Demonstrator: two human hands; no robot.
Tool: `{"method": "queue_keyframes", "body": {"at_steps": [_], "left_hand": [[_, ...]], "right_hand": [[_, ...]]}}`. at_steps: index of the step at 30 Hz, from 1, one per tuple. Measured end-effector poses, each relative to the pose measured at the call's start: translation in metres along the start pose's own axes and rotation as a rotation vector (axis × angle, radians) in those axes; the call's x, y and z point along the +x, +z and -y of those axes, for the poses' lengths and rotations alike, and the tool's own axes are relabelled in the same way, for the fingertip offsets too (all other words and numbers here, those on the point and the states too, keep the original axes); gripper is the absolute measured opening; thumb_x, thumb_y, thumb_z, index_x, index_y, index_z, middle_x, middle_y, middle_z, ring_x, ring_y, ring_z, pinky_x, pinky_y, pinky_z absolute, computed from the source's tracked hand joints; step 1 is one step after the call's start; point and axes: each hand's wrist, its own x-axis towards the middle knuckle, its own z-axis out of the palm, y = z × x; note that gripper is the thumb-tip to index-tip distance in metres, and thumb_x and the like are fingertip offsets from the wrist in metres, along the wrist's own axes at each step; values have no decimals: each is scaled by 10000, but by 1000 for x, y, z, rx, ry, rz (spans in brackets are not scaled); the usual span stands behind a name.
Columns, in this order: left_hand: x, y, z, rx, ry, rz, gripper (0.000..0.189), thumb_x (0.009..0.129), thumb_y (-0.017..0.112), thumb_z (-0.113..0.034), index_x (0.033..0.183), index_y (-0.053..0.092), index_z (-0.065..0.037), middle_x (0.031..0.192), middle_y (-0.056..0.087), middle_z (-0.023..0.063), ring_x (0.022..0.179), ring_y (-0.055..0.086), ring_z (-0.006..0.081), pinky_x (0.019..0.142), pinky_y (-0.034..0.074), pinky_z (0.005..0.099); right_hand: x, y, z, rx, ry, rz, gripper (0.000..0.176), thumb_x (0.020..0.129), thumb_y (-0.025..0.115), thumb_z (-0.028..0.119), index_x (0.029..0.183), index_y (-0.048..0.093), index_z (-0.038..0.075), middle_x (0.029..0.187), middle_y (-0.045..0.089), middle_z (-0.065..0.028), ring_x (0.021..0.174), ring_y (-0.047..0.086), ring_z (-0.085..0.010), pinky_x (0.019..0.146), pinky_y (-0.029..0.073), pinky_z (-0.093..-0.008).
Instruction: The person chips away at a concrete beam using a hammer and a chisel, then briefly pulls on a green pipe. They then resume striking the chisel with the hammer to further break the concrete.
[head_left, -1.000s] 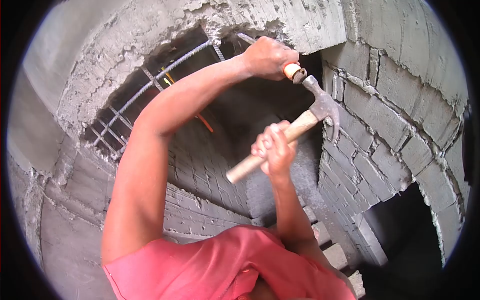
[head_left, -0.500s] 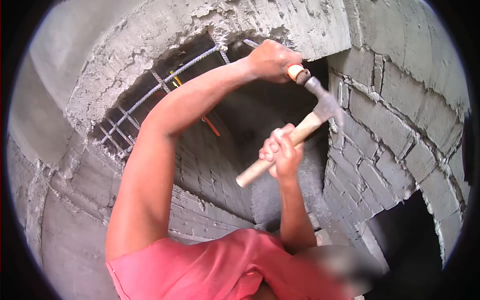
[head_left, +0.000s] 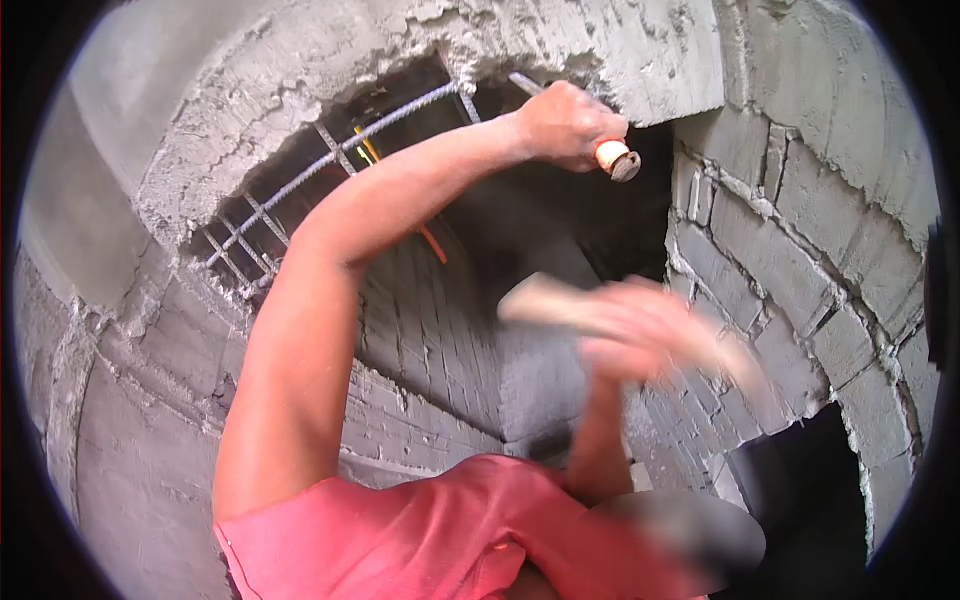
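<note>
My left hand (head_left: 570,125), raised at the end of a bent arm, is closed around a chisel (head_left: 619,161). Its orange and pale handle with a worn butt end sticks out below the fist. The metal blade shows on the other side, near the broken concrete edge (head_left: 590,75). Lower and to the right, my right hand (head_left: 635,325) is smeared by motion, gripping a claw hammer (head_left: 545,303) by its wooden handle. The handle's end points left, and the hammer head is lost in blur at the right. Hammer and chisel are apart.
Steel rebar (head_left: 345,150) crosses the broken opening at upper left, with an orange conduit (head_left: 432,243) behind it. Rough block wall (head_left: 780,240) runs down the right side, above a dark opening (head_left: 810,480). A grey blurred patch (head_left: 700,540) covers the lower right.
The hammer has swung away from the chisel's butt end, down and to the right, with its head now low. My left hand still holds the chisel, slightly shifted in view.
</note>
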Motion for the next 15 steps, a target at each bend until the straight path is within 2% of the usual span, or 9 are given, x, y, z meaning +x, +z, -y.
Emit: {"method": "queue_keyframes", "body": {"at_steps": [3,6,7,9,10,11,13,14,15], "left_hand": [[-5,-5,0,-16,63,56,269,810,735,-233,712,514,-115,601,568,64,558,628,303,491,490,417],[-12,-2,-3,-8,23,34,269,804,743,-226,721,513,-113,614,571,71,574,630,298,507,487,430],[-5,-5,4,-10,13,34,272,805,744,-223,723,510,-110,617,572,73,578,630,299,510,486,432],[-2,-6,8,-36,18,0,279,810,742,-218,725,503,-103,616,568,74,584,630,305,508,480,431],[-2,-6,8,-44,21,-9,279,814,740,-218,730,501,-100,617,567,75,587,631,306,507,479,432],[-4,-5,6,-55,19,-16,280,817,738,-217,734,500,-97,618,566,76,590,632,308,506,477,432],[-10,-5,4,-37,-1,8,252,791,748,-210,752,520,-110,627,574,70,599,638,303,512,487,430],[-10,-4,3,-56,6,13,232,772,751,-204,762,535,-120,632,581,66,604,642,301,514,493,429],[-9,-2,2,-75,20,19,215,753,754,-198,772,550,-130,636,589,63,608,646,299,516,499,429]], "right_hand": [[18,-25,-9,-940,-279,-339,123,950,503,108,831,522,132,626,457,-8,504,462,-146,495,427,-284],[14,-41,-14,-1881,-575,-769,146,911,558,54,873,480,172,658,459,25,457,448,-111,455,404,-228],[2,-6,3,-1573,-462,-598,154,909,592,110,812,512,198,742,510,52,545,515,-107,509,435,-204],[22,65,-33,-1416,-623,-357,206,913,602,182,725,521,202,733,512,63,637,494,-96,602,466,-272],[24,106,-32,-2363,-844,-146,288,903,597,193,648,464,170,717,522,38,605,470,-104,615,467,-318],[25,139,-40,-2367,-1030,81,334,869,594,215,596,412,153,700,516,7,600,471,-100,584,455,-334],[27,147,-47,-2067,-1067,513,353,864,540,281,572,390,151,682,500,-20,593,470,-113,544,431,-330],[15,126,-37,-2729,-875,417,323,883,461,292,607,463,124,692,523,-43,621,524,-155,594,475,-347],[4,53,1,-2835,-888,489,162,888,534,208,781,554,88,738,583,-55,621,546,-168,618,502,-343]]}}
